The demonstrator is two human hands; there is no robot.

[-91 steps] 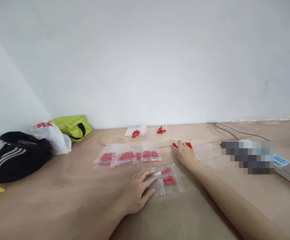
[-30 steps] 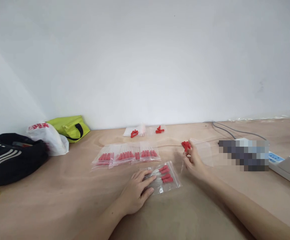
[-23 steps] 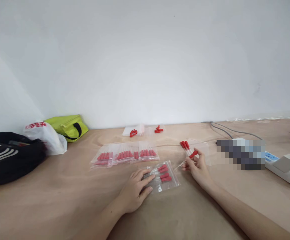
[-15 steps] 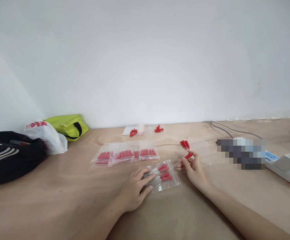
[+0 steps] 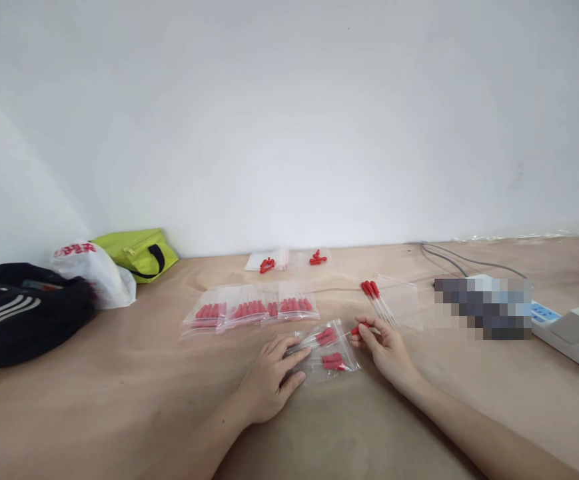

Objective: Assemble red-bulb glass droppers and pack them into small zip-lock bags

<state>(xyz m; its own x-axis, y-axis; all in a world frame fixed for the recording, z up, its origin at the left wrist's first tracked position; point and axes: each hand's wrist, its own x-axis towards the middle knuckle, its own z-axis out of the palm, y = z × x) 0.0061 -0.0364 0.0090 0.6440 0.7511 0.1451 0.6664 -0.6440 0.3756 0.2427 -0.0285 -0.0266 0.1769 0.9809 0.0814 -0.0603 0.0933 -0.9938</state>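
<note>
A clear zip bag (image 5: 314, 373) holding several red-tipped sticks lies flat at the front centre. My left hand (image 5: 273, 379) rests on the bag's left part, fingers spread. Just right of the bag's opening, my right hand (image 5: 386, 350) pinches a red-tipped stick (image 5: 359, 329) by its red end, the thin shaft pointing left to the bag. Whether the shaft's tip is inside the bag is too small to tell. Beyond my right hand, a few loose red-tipped sticks (image 5: 370, 289) lie beside a flat clear bag (image 5: 406, 300).
Filled bags (image 5: 249, 307) lie in a row at centre left. Behind them are small bags with red pieces (image 5: 267, 265). A black bag (image 5: 24, 320), white plastic bag (image 5: 94, 273) and green bag (image 5: 136, 250) stand left. A power strip (image 5: 544, 313) lies right.
My right hand has moved down and left with the red-tipped stick, bringing it to the bag's right edge. My left hand has stayed on the bag.
</note>
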